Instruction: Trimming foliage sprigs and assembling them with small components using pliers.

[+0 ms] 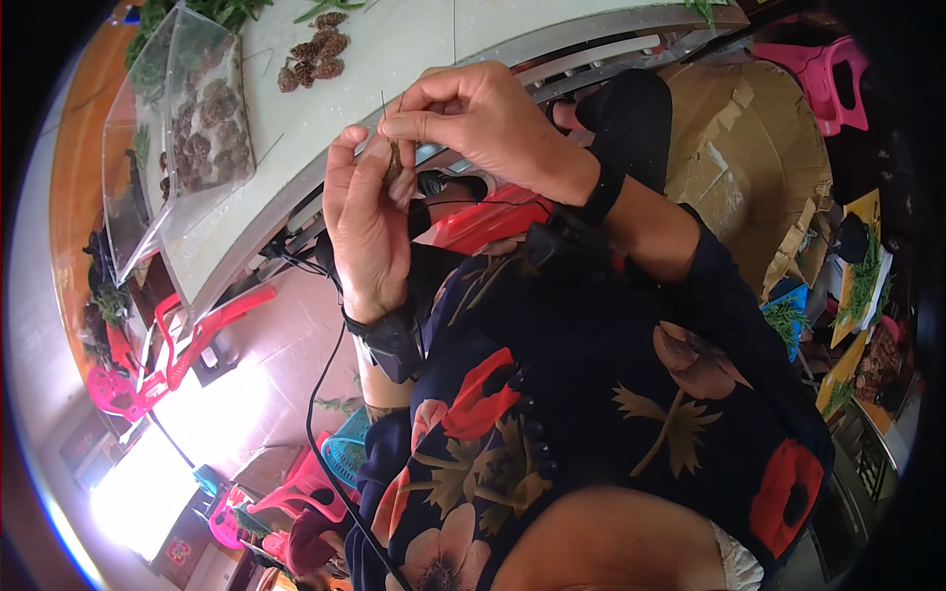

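Left hand (pixel 367 222) fingers grip a small pine cone (pixel 393 164), right hand (pixel 473 113) pinching thin wire (pixel 383 103) against it; clear bag of cones (pixel 202 128) on white tabletop (pixel 394 44) beyond.

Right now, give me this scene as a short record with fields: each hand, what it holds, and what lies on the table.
left hand: raised, palm toward the camera, fingers closed on a small brown pine cone
right hand: fingertips pinching a thin dark wire at the cone's top
wrists: a black band on each
table: white, with a loose pile of pine cones
clear plastic bag: on the table, holding more cones
clothing: dark floral garment
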The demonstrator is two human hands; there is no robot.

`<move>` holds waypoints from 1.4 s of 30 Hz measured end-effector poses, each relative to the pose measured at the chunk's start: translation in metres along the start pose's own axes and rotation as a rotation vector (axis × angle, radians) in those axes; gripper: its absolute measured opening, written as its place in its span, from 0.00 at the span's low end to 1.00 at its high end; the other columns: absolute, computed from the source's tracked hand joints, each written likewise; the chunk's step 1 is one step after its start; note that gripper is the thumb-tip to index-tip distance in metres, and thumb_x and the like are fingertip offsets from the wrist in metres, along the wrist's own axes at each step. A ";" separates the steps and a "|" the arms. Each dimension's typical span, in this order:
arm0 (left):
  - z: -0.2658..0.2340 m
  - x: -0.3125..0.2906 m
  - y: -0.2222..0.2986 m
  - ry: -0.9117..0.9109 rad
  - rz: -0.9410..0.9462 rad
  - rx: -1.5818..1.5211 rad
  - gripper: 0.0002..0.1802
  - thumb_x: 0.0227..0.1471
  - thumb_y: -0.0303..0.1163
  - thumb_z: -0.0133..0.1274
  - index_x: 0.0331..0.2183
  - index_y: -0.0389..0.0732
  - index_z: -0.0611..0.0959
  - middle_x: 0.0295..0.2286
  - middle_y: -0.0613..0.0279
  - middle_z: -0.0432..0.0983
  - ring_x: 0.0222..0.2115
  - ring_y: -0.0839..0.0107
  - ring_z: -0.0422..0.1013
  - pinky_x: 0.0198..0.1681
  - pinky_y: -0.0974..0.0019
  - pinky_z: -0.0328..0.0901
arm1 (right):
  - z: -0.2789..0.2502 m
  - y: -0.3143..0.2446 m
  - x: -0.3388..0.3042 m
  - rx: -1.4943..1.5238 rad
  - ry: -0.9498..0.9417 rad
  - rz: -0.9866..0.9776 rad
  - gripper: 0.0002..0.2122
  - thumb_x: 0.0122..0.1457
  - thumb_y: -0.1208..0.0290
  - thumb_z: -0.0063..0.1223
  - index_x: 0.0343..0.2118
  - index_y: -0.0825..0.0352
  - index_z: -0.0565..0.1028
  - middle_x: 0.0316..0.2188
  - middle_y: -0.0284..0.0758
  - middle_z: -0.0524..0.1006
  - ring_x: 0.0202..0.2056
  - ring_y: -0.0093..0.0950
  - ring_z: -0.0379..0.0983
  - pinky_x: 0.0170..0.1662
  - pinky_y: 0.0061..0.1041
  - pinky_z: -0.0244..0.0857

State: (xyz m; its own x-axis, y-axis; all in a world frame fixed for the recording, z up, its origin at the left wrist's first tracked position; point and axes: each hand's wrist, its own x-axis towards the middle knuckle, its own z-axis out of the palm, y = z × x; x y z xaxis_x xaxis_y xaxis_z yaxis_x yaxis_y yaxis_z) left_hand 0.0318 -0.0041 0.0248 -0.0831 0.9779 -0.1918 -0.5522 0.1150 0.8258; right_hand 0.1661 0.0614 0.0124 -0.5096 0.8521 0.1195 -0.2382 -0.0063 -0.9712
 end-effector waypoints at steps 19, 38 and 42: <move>-0.011 0.009 0.009 -0.172 -0.306 -0.153 0.11 0.57 0.34 0.40 0.29 0.37 0.70 0.20 0.72 0.56 0.19 0.82 0.50 0.21 0.77 0.47 | -0.022 -0.016 0.014 -0.770 -0.136 -0.707 0.04 0.49 0.80 0.57 0.30 0.69 0.76 0.28 0.32 0.75 0.28 0.23 0.72 0.30 0.18 0.65; -0.020 0.017 0.015 -0.266 -0.555 -0.085 0.10 0.57 0.33 0.39 0.31 0.36 0.70 0.20 0.70 0.58 0.20 0.81 0.53 0.20 0.78 0.48 | -0.041 -0.003 0.020 -0.795 -0.407 -0.787 0.07 0.49 0.79 0.56 0.32 0.69 0.75 0.32 0.34 0.76 0.30 0.30 0.75 0.32 0.21 0.69; -0.023 0.026 0.012 -0.270 -0.503 0.133 0.09 0.57 0.32 0.40 0.30 0.36 0.71 0.21 0.70 0.60 0.19 0.80 0.54 0.21 0.76 0.51 | -0.039 0.004 0.013 -0.907 -0.290 -0.703 0.05 0.51 0.77 0.54 0.31 0.69 0.74 0.31 0.35 0.76 0.27 0.31 0.73 0.30 0.25 0.67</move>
State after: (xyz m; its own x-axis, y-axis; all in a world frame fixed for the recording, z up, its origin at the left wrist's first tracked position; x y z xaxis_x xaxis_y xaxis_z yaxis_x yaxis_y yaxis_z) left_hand 0.0042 0.0184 0.0179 0.3860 0.8051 -0.4504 -0.3583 0.5808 0.7310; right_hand 0.1905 0.0929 0.0017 -0.6975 0.3687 0.6144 0.0731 0.8896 -0.4508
